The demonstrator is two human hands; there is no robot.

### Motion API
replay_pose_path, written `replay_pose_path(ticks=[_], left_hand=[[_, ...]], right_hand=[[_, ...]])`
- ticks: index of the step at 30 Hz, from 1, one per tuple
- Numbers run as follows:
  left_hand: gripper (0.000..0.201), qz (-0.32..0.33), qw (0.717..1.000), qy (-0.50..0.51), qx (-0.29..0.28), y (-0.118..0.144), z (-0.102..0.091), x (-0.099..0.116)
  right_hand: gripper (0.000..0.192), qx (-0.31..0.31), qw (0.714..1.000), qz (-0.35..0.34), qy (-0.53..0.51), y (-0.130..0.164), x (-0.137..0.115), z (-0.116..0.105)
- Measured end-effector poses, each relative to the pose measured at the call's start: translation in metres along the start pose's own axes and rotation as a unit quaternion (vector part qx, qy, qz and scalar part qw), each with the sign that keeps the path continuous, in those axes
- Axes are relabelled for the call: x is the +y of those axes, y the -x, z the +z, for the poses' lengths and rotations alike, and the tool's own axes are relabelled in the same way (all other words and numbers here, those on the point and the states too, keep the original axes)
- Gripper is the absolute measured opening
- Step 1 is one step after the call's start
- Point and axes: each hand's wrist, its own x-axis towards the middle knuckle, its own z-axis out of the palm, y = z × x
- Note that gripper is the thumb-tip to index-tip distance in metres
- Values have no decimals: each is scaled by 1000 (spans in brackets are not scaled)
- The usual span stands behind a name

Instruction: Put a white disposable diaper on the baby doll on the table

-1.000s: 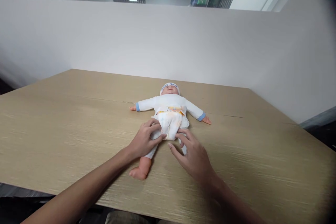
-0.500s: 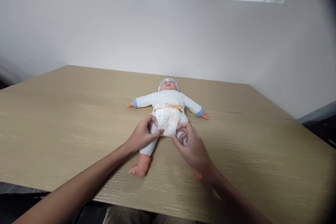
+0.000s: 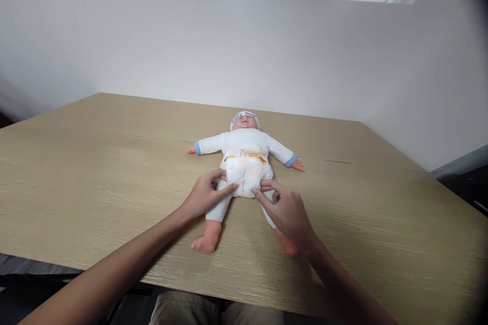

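Doll [image 3: 244, 162] lies face up mid-table [image 3: 95, 172], feet near, head far; left hand [image 3: 204, 195] and right hand [image 3: 287, 210] each pinch a lower corner of the diaper [image 3: 246, 175] at the leg openings, fingers narrow on the fabric. Judgement: keep both pinches level and pull evenly so the diaper stays centred under the printed waistband [image 3: 246, 154], legs splayed.

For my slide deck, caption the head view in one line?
Both hands, left hand and right hand, pinch the white diaper on a white-suited baby doll.
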Motion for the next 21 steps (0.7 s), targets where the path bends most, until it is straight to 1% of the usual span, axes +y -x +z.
replay_pose_path(ticks=[2,4,7,9,11,13,15,17,21], left_hand=[[37,-13,999,7,-30,-3,-2,3],[40,-47,995,64,-58,-6,-3,4],[44,-114,971,190,-88,-9,-6,3],[46,-139,955,245,-95,-9,-7,2],[45,-138,949,267,-97,-9,-8,1],[42,-123,949,272,-104,-9,-9,0],[40,-108,952,262,-116,-11,-10,0],[44,-102,956,247,-121,-12,-10,0],[51,-104,955,250,-123,-14,-10,-2]], right_hand=[[31,-12,1000,-23,6,-1,0,4],[34,-19,999,-30,3,-3,1,6],[37,-19,1000,-5,-21,-4,5,6],[38,-16,999,13,-38,-4,7,6],[36,-10,999,20,-45,-4,9,6],[34,5,999,11,-41,-2,11,6],[32,34,999,-1,-30,-2,13,7],[34,51,998,-4,-21,-3,17,7],[40,26,999,5,-34,-7,23,8]])
